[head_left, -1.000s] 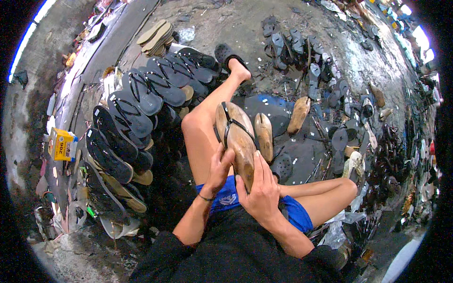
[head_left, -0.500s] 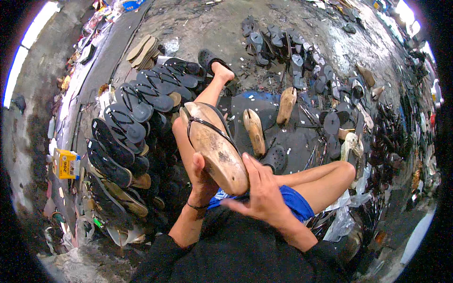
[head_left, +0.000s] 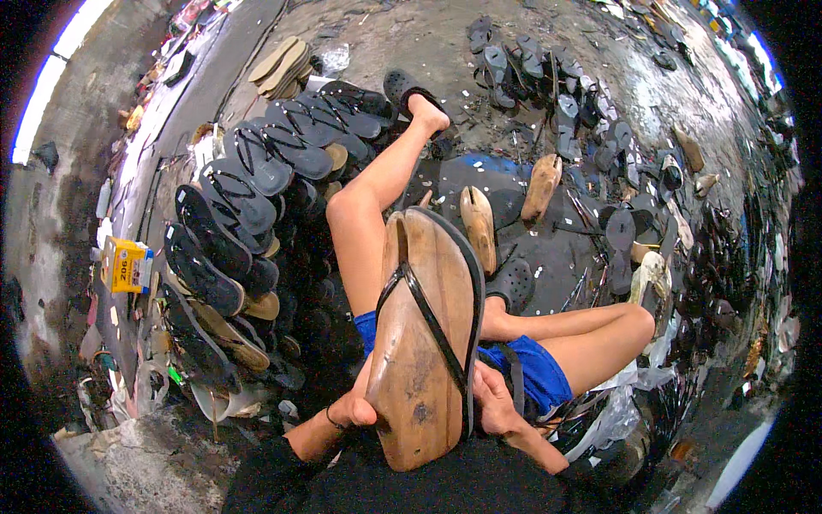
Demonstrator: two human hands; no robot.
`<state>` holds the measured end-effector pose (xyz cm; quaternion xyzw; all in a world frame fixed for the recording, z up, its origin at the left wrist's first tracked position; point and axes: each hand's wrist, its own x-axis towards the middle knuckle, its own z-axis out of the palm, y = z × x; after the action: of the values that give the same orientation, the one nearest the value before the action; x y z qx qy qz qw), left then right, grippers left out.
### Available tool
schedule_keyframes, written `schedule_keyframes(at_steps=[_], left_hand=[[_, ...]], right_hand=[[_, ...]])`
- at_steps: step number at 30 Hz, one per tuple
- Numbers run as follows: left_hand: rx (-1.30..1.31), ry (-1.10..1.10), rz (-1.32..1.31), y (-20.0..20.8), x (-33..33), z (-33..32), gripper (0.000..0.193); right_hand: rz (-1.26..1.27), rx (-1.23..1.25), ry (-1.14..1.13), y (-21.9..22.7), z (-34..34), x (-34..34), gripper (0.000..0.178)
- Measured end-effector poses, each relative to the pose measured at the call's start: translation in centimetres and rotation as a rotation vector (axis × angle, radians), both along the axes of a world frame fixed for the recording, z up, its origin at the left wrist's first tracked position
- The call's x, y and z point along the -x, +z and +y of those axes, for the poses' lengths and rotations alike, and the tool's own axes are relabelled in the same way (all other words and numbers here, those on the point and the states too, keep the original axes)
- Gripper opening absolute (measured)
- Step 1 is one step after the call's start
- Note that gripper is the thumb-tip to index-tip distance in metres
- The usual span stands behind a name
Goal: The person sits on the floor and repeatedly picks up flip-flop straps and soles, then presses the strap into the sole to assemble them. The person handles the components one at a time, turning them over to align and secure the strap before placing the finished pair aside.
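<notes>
Last (head_left: 415, 377), strap (head_left: 438, 332) and sole (head_left: 479, 287) already together, sits between my half-curled left hand (head_left: 349, 406) and right hand (head_left: 497, 403), both gripping its sides, whether fastened I can't tell, while two other lasts (head_left: 478, 230) beyond lie bare.

We take this for a footwear workshop, with the work done at ground level. In our grip sits a wooden last (head_left: 419, 377), with a glossy black thong strap (head_left: 434, 325) across it. Just beyond the grip lie two more lasts (head_left: 478, 227); left of it we have black thong sandals (head_left: 261, 163) in an overlapping row, with a stack of tan soles (head_left: 282, 67) past their far end. Right of the grip, loose dark soles (head_left: 621, 236) and scraps litter a rough, stained floor (head_left: 394, 34).
</notes>
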<state>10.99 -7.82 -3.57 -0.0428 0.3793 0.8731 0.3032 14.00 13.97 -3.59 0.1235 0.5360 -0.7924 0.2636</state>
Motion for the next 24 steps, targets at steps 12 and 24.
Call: schedule_keyframes(at_steps=[12, 24], left_hand=[[0.221, 0.244, 0.114, 1.3, 3.3, 1.6, 0.134], [0.059, 0.082, 0.106, 0.7, 1.5, 1.3, 0.141]], right_hand=[[-0.058, 0.346, 0.061, -0.4, 0.8, 2.8, 0.046], [0.077, 0.541, 0.376, -3.9, -0.3, 2.1, 0.041]])
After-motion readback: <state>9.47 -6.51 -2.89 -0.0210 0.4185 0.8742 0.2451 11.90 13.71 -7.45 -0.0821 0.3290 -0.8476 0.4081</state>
